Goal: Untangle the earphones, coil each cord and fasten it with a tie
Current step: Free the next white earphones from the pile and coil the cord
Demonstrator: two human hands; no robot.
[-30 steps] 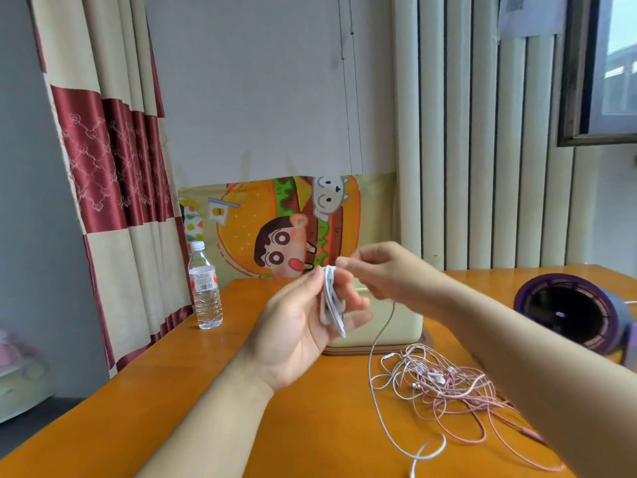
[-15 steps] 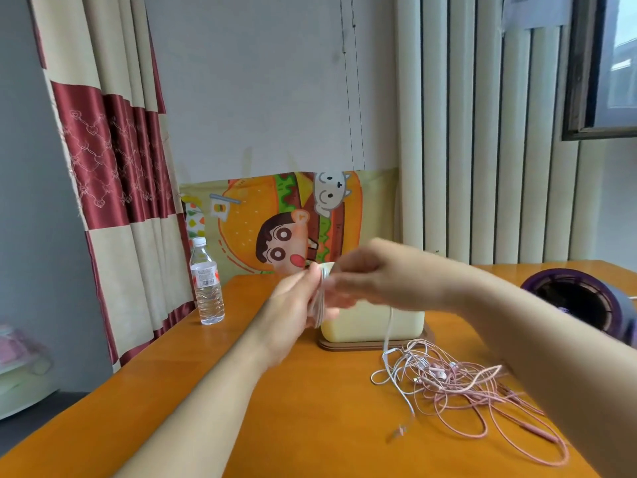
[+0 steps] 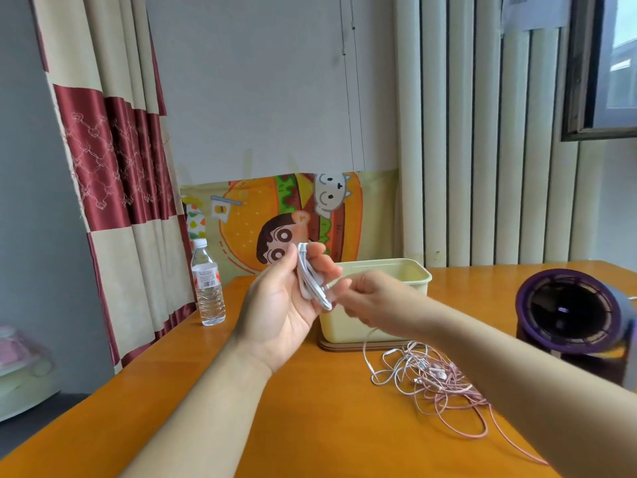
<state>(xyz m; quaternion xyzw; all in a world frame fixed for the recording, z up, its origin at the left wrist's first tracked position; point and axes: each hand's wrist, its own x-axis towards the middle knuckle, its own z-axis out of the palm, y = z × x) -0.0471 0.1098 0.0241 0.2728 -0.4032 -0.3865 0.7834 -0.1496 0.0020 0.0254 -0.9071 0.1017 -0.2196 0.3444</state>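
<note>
My left hand (image 3: 281, 305) is raised palm-up above the table, and its fingers hold a coil of white earphone cord (image 3: 310, 277) wound in several loops. My right hand (image 3: 370, 300) meets it from the right and pinches the free white strand at the coil's lower end. A thin length of white cord trails from under the right hand down to the table. A tangled heap of pink earphone cords (image 3: 444, 381) lies on the table below my right forearm, with loops spreading to the right.
A cream plastic tub (image 3: 393, 274) on a wooden board stands behind the hands. A water bottle (image 3: 207, 288) stands at the left table edge. A purple round fan (image 3: 574, 312) sits at the right. The orange table (image 3: 310, 426) meets curtains and a cartoon poster at the back.
The coil has gained loops and the trailing white cord on the table has shortened. My right hand dropped from the coil's top to its lower end. The view shifted slightly.
</note>
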